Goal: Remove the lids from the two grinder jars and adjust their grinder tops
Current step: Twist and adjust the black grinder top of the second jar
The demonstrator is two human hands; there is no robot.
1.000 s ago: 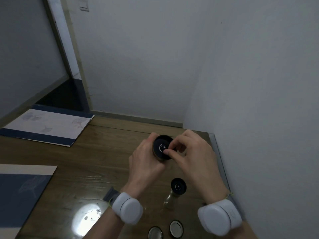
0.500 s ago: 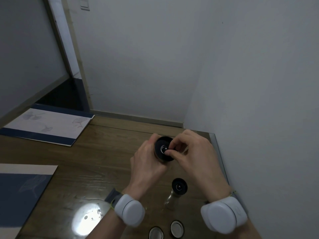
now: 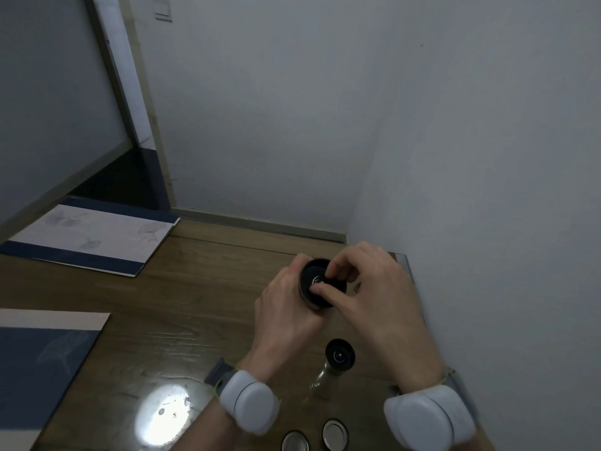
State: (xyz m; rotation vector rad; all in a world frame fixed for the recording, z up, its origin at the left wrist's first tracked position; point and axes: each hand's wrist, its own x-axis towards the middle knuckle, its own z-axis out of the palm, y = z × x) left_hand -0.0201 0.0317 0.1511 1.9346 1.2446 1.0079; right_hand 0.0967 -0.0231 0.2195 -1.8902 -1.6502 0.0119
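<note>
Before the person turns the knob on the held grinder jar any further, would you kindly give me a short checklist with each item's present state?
1. Left hand wrapped round the held jar: ok.
2. Right hand fingers on the centre knob: ok.
3. Both lids off, lying on the table: ok.
4. Second jar upright, apart from the hands: ok.
5. Knob setting reached: cannot tell.

One grinder jar (image 3: 320, 284) is held tilted above the tabletop, its black top facing up. The second jar (image 3: 336, 361), clear glass with a black top, stands upright nearer. Two round metal lids (image 3: 335, 435) lie side by side at the near edge.
</note>
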